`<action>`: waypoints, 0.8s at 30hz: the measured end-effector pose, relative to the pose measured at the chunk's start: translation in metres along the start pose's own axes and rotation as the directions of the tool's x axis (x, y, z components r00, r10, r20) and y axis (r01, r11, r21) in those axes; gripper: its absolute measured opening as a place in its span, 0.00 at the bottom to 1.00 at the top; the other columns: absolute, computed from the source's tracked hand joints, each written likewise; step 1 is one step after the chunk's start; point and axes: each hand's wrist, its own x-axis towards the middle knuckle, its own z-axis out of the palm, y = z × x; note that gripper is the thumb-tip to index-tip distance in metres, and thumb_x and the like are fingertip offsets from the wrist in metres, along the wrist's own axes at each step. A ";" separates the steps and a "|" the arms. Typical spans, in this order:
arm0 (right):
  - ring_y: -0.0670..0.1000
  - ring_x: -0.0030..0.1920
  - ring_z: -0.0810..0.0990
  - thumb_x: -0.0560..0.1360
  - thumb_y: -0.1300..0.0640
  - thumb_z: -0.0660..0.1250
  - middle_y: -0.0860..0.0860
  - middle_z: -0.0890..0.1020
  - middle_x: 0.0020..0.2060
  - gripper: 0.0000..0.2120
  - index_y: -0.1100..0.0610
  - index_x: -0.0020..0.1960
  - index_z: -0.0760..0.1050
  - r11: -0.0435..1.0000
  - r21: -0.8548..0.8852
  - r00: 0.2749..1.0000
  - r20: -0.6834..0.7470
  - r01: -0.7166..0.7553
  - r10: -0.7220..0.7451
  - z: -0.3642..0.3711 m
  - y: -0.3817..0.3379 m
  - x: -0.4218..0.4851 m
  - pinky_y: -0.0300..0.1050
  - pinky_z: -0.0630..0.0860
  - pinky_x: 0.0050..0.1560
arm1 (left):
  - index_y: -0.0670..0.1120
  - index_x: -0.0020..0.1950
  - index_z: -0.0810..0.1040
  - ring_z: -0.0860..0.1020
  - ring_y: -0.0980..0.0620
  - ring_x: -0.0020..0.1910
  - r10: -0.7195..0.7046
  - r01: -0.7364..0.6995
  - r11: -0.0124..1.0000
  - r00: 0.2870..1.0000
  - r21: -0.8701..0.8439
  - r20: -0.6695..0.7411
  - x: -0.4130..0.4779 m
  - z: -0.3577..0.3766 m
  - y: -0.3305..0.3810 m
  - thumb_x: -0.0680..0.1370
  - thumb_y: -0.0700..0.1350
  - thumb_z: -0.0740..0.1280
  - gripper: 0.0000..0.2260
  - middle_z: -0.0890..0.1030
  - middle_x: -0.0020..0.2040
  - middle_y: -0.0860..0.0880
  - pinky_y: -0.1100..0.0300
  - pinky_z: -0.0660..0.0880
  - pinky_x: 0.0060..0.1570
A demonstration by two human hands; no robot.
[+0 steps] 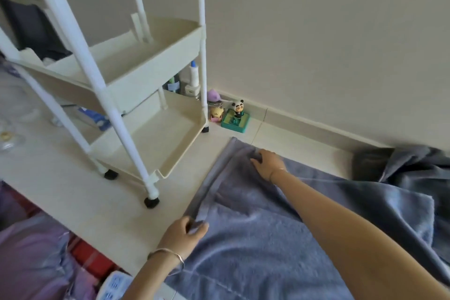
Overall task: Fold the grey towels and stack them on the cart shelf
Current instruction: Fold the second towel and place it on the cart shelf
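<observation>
Spread flat on the tiled floor (80,192) just below the camera, the grey towel (255,251) has its left border turned over into a narrow folded band. Both hands hold that band. The left hand (182,234), a thin bangle (168,253) on its wrist, pinches the near end between thumb and curled fingers. The right hand (267,163) reaches across to the far end, fingers curled into a bunch of cloth.

More grey towels (414,178) lie crumpled in a heap to the right, overlapping the spread one near the wall (316,44). Left of the towel stands the cream cart (114,114) on black castors, its bottom shelf (180,151) close to the towel's far corner. Bottles (193,78) stand behind the cart. A panda figure (237,109) and a yellow toy (216,113) sit by the skirting.
</observation>
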 end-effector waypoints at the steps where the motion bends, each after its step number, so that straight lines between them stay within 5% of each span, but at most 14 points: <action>1: 0.60 0.52 0.77 0.79 0.51 0.58 0.57 0.80 0.53 0.11 0.56 0.55 0.73 0.998 0.059 0.999 -0.052 0.017 -0.014 -0.001 -0.001 -0.002 0.49 0.73 0.52 | 0.45 0.36 0.68 0.68 0.55 0.29 0.052 -0.052 0.998 0.999 0.029 0.009 -0.003 -0.001 0.000 0.76 0.53 0.66 0.15 0.71 0.30 0.51 0.63 0.64 0.31; 3: 0.61 0.47 0.79 0.80 0.54 0.57 0.58 0.82 0.48 0.08 0.57 0.55 0.71 0.975 0.211 0.979 -0.201 0.074 -0.031 -0.012 -0.011 -0.007 0.49 0.73 0.46 | 0.46 0.38 0.70 0.72 0.57 0.32 0.195 -0.190 0.979 0.979 -0.073 0.063 -0.011 -0.006 0.007 0.77 0.49 0.65 0.12 0.74 0.32 0.51 0.62 0.69 0.37; 5: 0.62 0.42 0.78 0.80 0.56 0.57 0.58 0.82 0.41 0.07 0.57 0.54 0.71 0.934 0.312 0.905 -0.424 0.175 -0.028 -0.030 -0.025 -0.011 0.47 0.69 0.38 | 0.49 0.48 0.77 0.79 0.63 0.46 0.309 -0.263 0.887 0.949 -0.379 0.064 -0.031 -0.020 0.027 0.79 0.43 0.64 0.03 0.83 0.43 0.55 0.68 0.71 0.47; 6: 0.62 0.39 0.78 0.80 0.57 0.57 0.57 0.81 0.38 0.07 0.58 0.53 0.71 0.916 0.334 0.858 -0.513 0.223 -0.022 -0.040 -0.033 -0.011 0.46 0.65 0.36 | 0.50 0.52 0.78 0.78 0.68 0.51 0.353 -0.277 0.805 0.934 -0.525 0.049 -0.039 -0.027 0.036 0.78 0.40 0.64 0.07 0.83 0.47 0.61 0.74 0.70 0.48; 9: 0.63 0.40 0.77 0.79 0.57 0.57 0.57 0.81 0.36 0.07 0.58 0.53 0.71 0.920 0.326 0.835 -0.551 0.216 -0.001 -0.053 -0.052 0.010 0.47 0.63 0.34 | 0.48 0.50 0.81 0.79 0.67 0.49 0.226 -0.106 0.638 0.973 -0.763 0.054 -0.036 -0.039 0.042 0.75 0.36 0.68 0.09 0.84 0.45 0.58 0.77 0.71 0.45; 10: 0.63 0.43 0.78 0.79 0.56 0.57 0.58 0.82 0.41 0.08 0.58 0.54 0.71 0.947 0.281 0.876 -0.483 0.154 0.001 -0.047 -0.055 0.022 0.48 0.67 0.37 | 0.47 0.49 0.81 0.80 0.61 0.50 0.164 -0.035 0.644 0.982 -0.764 0.093 -0.028 -0.041 0.038 0.75 0.38 0.69 0.06 0.85 0.46 0.54 0.74 0.73 0.47; 12: 0.63 0.50 0.78 0.80 0.54 0.56 0.61 0.81 0.51 0.11 0.57 0.58 0.71 0.985 0.170 0.967 -0.252 0.014 0.030 -0.023 -0.052 0.037 0.50 0.72 0.45 | 0.44 0.46 0.79 0.79 0.53 0.46 0.047 0.006 0.871 0.994 -0.491 0.096 -0.008 -0.034 0.021 0.78 0.46 0.64 0.07 0.82 0.42 0.50 0.69 0.70 0.45; 14: 0.62 0.52 0.78 0.81 0.53 0.54 0.61 0.80 0.54 0.12 0.56 0.60 0.69 0.988 0.147 0.992 -0.108 -0.044 0.060 0.002 -0.046 0.041 0.49 0.72 0.48 | 0.44 0.42 0.74 0.74 0.50 0.39 -0.004 -0.001 0.991 0.999 -0.133 -0.032 0.008 -0.024 0.000 0.78 0.48 0.61 0.10 0.76 0.36 0.49 0.64 0.67 0.37; 15: 0.62 0.51 0.78 0.81 0.53 0.53 0.61 0.80 0.53 0.11 0.55 0.60 0.68 0.990 0.136 0.992 -0.113 -0.044 0.059 0.010 -0.044 0.041 0.48 0.72 0.46 | 0.44 0.42 0.72 0.73 0.49 0.37 -0.006 -0.002 0.996 0.996 -0.092 -0.091 0.014 -0.020 -0.008 0.78 0.46 0.61 0.08 0.75 0.34 0.49 0.64 0.65 0.34; 19: 0.59 0.45 0.78 0.83 0.52 0.49 0.60 0.81 0.49 0.12 0.55 0.60 0.65 0.999 -0.041 0.985 -0.172 0.006 -0.013 0.015 -0.048 0.041 0.44 0.66 0.40 | 0.40 0.44 0.74 0.75 0.45 0.40 -0.013 -0.005 0.991 0.991 -0.135 -0.130 0.025 -0.018 -0.023 0.78 0.44 0.62 0.08 0.77 0.36 0.45 0.65 0.65 0.33; 24: 0.61 0.43 0.78 0.82 0.50 0.50 0.59 0.81 0.48 0.12 0.54 0.60 0.67 0.999 -0.026 0.967 -0.253 0.023 -0.029 0.019 -0.047 0.042 0.47 0.70 0.39 | 0.42 0.38 0.71 0.68 0.52 0.34 0.028 -0.034 0.978 0.999 -0.207 -0.031 0.021 -0.026 -0.023 0.69 0.54 0.57 0.15 0.70 0.33 0.48 0.60 0.62 0.35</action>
